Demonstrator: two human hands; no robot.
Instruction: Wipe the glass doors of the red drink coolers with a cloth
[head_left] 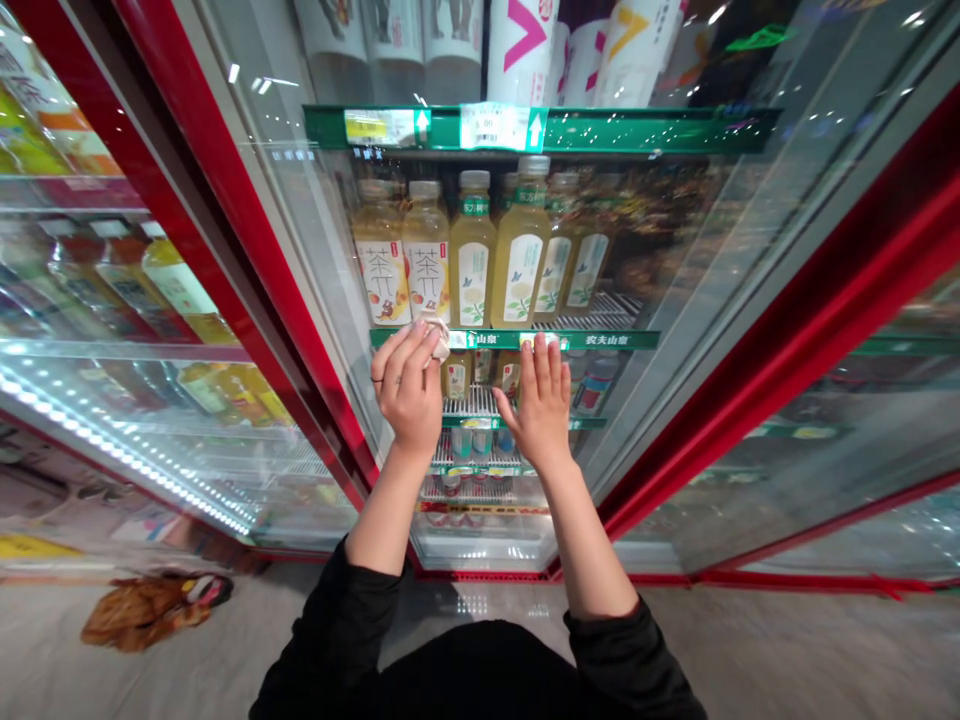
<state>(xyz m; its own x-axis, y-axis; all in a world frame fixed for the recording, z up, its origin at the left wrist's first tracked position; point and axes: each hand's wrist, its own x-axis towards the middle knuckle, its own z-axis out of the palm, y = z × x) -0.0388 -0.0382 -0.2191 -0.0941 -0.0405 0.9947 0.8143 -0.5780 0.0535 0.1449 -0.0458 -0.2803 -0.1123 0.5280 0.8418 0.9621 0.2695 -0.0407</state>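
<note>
My left hand presses a crumpled pale cloth to the glass door of a drinks fridge, its fingers bent over the cloth. To its right, my right hand lies with fingers stretched out, palm toward the same glass and nothing in it. Behind the pane, right above the hands, stand two peach-labelled tea bottles and several bottles of yellow-green tea. A green shelf strip with price tags runs behind my fingertips.
Red door frames flank the pane on both sides. On the left is another fridge with lit shelves and bottles. A brown bundle lies on the grey floor at lower left. White cups stand on the shelf above.
</note>
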